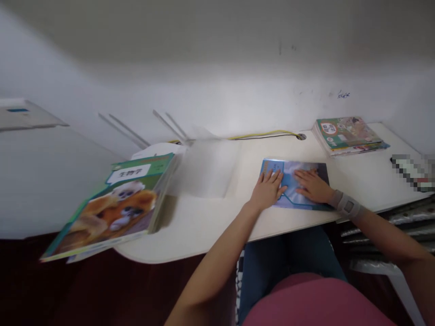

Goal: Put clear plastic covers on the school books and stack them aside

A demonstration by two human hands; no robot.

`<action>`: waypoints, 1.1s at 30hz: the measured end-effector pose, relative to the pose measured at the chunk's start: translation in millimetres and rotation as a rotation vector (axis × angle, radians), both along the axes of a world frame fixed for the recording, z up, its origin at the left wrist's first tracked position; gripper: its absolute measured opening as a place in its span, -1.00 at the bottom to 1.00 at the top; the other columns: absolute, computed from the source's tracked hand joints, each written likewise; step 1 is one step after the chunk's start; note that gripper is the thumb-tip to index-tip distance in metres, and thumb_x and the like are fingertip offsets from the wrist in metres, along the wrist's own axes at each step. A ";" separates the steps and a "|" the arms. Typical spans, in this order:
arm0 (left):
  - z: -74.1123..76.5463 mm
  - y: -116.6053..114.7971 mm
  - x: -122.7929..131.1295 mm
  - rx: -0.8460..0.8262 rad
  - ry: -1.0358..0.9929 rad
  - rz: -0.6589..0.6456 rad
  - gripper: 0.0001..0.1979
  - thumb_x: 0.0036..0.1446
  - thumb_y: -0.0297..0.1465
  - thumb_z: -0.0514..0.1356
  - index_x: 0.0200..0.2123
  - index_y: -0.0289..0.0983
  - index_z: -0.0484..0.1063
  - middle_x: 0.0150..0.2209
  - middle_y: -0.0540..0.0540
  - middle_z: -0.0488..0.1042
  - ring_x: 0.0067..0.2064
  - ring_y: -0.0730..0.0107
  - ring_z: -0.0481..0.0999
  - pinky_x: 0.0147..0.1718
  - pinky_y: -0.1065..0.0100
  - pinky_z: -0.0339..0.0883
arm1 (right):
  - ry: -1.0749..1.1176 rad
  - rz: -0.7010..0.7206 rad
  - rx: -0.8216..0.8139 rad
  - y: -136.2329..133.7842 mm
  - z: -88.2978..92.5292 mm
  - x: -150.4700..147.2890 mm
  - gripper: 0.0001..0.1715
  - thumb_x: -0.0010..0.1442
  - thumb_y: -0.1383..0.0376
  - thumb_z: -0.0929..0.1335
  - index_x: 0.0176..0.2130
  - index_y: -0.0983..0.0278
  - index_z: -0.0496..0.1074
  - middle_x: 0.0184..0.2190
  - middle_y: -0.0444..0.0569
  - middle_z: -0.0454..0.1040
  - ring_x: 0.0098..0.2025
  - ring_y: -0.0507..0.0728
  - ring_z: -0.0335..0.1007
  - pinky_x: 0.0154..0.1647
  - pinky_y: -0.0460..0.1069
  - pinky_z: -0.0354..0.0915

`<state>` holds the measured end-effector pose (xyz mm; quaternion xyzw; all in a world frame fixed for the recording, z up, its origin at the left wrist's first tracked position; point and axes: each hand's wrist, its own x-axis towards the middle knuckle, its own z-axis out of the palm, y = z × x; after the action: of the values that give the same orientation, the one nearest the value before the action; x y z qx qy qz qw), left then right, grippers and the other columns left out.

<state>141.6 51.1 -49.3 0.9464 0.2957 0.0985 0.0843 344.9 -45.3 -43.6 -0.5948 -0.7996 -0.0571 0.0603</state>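
Observation:
A blue book (295, 201) lies flat on the white desk (217, 226), near its front edge, with a shiny, clear-looking surface. My left hand (268, 188) rests palm down on the left part of its cover, fingers spread. On the right part of the cover lies my right hand (314, 184), also flat with its fingers stretched out; a grey band is around that wrist. Neither hand grips anything. Left of the book, a thin translucent sheet (210, 170) lies on the desk.
At the left stands a stack of books (115, 208) with monkeys on the top cover, reaching past the desk edge. Another book stack (350, 133) sits at the back right. A blurred-out object (413, 173) lies far right. Cables (265, 134) run along the wall.

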 end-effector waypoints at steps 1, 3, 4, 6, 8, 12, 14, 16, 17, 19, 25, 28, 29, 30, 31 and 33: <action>-0.7 1.6 -0.5 -0.017 0.048 0.050 -0.46 0.27 -0.14 -0.07 0.25 -0.21 0.16 0.30 -0.18 0.14 0.33 0.01 0.03 0.24 -0.05 -0.10 | 0.020 -0.102 -0.015 -2.3 -7.4 14.4 -0.42 0.31 0.11 0.14 0.20 0.37 0.23 0.23 0.22 0.23 0.26 0.28 0.11 0.21 0.21 0.06; 1.3 12.2 -3.9 -0.027 0.089 0.212 -0.46 0.27 -0.12 -0.09 0.24 -0.21 0.16 0.30 -0.23 0.14 0.31 -0.02 0.06 0.20 -0.06 -0.03 | 0.050 -0.299 -0.013 -6.0 -11.3 42.2 -0.44 0.32 0.13 0.13 0.18 0.36 0.24 0.22 0.22 0.24 0.24 0.28 0.13 0.17 0.20 0.09; 3.9 20.7 -5.7 -0.029 0.095 0.301 -0.47 0.27 -0.12 -0.09 0.21 -0.23 0.21 0.26 -0.28 0.19 0.28 -0.05 0.12 0.16 -0.07 0.03 | 0.058 -0.394 -0.005 -7.5 -9.2 54.0 -0.45 0.31 0.13 0.14 0.16 0.36 0.27 0.19 0.23 0.28 0.21 0.30 0.17 0.13 0.19 0.13; 10.9 41.4 -6.6 -0.049 0.078 0.446 -0.51 0.25 -0.13 -0.06 0.09 -0.28 0.33 0.15 -0.35 0.32 0.18 -0.09 0.26 0.07 -0.03 0.14 | 0.085 -0.555 -0.011 -8.7 -1.5 72.0 -0.49 0.30 0.11 0.15 0.06 0.35 0.36 0.09 0.25 0.37 0.10 0.30 0.28 -0.01 0.13 0.21; 17.5 62.9 -1.2 -0.119 0.029 0.517 -0.57 0.24 -0.14 -0.04 -0.05 -0.29 0.43 0.04 -0.36 0.40 0.08 -0.04 0.36 -0.02 0.07 0.22 | 0.149 -0.692 -0.051 -5.4 6.4 83.8 -0.53 0.30 0.10 0.14 -0.09 0.34 0.44 -0.07 0.23 0.47 -0.04 0.27 0.37 -0.15 0.06 0.22; 22.1 93.8 25.2 -0.245 -0.027 0.522 -0.60 0.23 -0.15 -0.04 -0.22 -0.28 0.49 -0.21 -0.23 0.54 -0.16 0.18 0.49 -0.23 0.30 0.28 | 0.262 -0.798 -0.128 12.4 12.7 98.8 -0.48 0.32 0.10 0.12 -0.36 0.32 0.48 -0.35 0.14 0.52 -0.28 0.17 0.42 -0.34 -0.02 0.17; 20.4 101.0 37.7 -0.247 -0.034 0.530 -0.62 0.24 -0.18 -0.04 -0.22 -0.29 0.47 -0.27 -0.18 0.56 -0.23 0.25 0.51 -0.29 0.34 0.27 | 0.287 -0.790 -0.125 21.2 11.7 103.5 -0.53 0.30 0.12 0.16 -0.38 0.33 0.47 -0.37 0.09 0.52 -0.31 0.14 0.41 -0.36 -0.04 0.15; 17.4 103.4 44.9 -0.231 -0.044 0.551 -0.66 0.24 -0.24 -0.04 -0.20 -0.28 0.45 -0.24 -0.17 0.56 -0.23 0.27 0.51 -0.31 0.35 0.25 | 0.314 -0.788 -0.108 27.0 9.7 105.0 -0.62 0.27 0.16 0.20 -0.33 0.34 0.46 -0.33 0.07 0.53 -0.28 0.12 0.40 -0.34 -0.06 0.16; 15.8 103.0 46.2 -0.216 -0.047 0.563 -0.68 0.23 -0.26 -0.04 -0.18 -0.28 0.43 -0.22 -0.17 0.56 -0.20 0.25 0.51 -0.30 0.35 0.25 | 0.325 -0.789 -0.096 29.0 8.6 104.2 -0.66 0.25 0.19 0.21 -0.30 0.34 0.46 -0.30 0.07 0.53 -0.26 0.12 0.40 -0.32 -0.06 0.17; 12.5 100.0 44.5 -0.177 -0.049 0.587 -0.70 0.24 -0.28 -0.06 -0.15 -0.25 0.40 -0.17 -0.19 0.55 -0.15 0.19 0.51 -0.27 0.31 0.25 | 0.340 -0.795 -0.074 32.8 6.7 99.1 -0.72 0.24 0.25 0.21 -0.24 0.34 0.43 -0.26 0.06 0.53 -0.23 0.12 0.40 -0.28 -0.06 0.20; 4.0 83.3 19.2 -0.061 -0.010 0.666 -0.70 0.27 -0.32 -0.11 -0.12 -0.28 0.35 -0.15 -0.34 0.52 -0.05 0.00 0.47 -0.16 0.17 0.20 | 0.328 -0.789 -0.027 60.0 1.7 64.9 -0.66 0.29 0.34 0.11 -0.06 0.35 0.33 -0.17 0.21 0.50 -0.15 0.21 0.42 -0.22 0.01 0.21; 1.9 75.9 6.4 -0.057 0.006 0.720 -0.69 0.28 -0.32 -0.14 -0.07 -0.29 0.31 -0.19 -0.33 0.53 -0.11 0.02 0.50 -0.21 0.19 0.21 | 0.312 -0.772 -0.029 76.1 0.6 52.9 -0.65 0.27 0.40 0.09 -0.03 0.38 0.30 -0.15 0.27 0.49 -0.11 0.24 0.41 -0.19 0.03 0.21; 1.6 73.9 3.5 -0.062 0.009 0.734 -0.68 0.29 -0.32 -0.15 -0.06 -0.27 0.30 -0.20 -0.32 0.54 -0.14 0.04 0.51 -0.24 0.21 0.22 | 0.307 -0.770 -0.031 79.4 0.8 51.7 -0.64 0.27 0.40 0.08 -0.03 0.39 0.29 -0.15 0.28 0.49 -0.11 0.25 0.41 -0.19 0.04 0.21; 1.5 72.3 1.4 -0.069 0.010 0.743 -0.68 0.29 -0.31 -0.15 -0.05 -0.26 0.29 -0.20 -0.30 0.54 -0.15 0.05 0.52 -0.26 0.22 0.22 | 0.303 -0.770 -0.035 81.4 1.2 52.0 -0.64 0.27 0.41 0.08 -0.03 0.39 0.29 -0.16 0.28 0.49 -0.11 0.26 0.41 -0.19 0.04 0.21; 1.6 71.0 0.1 -0.075 0.012 0.747 -0.68 0.30 -0.30 -0.16 -0.04 -0.24 0.28 -0.19 -0.28 0.54 -0.16 0.06 0.52 -0.29 0.24 0.22 | 0.297 -0.768 -0.040 82.1 1.9 53.5 -0.65 0.26 0.40 0.09 -0.04 0.38 0.29 -0.17 0.27 0.49 -0.12 0.26 0.41 -0.20 0.05 0.21; 2.2 70.0 -0.7 -0.088 0.016 0.737 -0.68 0.30 -0.28 -0.15 -0.04 -0.20 0.29 -0.17 -0.25 0.55 -0.15 0.08 0.52 -0.32 0.26 0.22 | 0.285 -0.754 -0.053 81.0 3.4 58.6 -0.68 0.26 0.39 0.11 -0.08 0.36 0.32 -0.19 0.23 0.50 -0.12 0.27 0.41 -0.20 0.04 0.21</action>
<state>140.9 121.1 -47.1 0.7726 0.6214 0.1021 0.0814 403.5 35.7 -40.1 -0.8497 -0.5101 0.0284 0.1300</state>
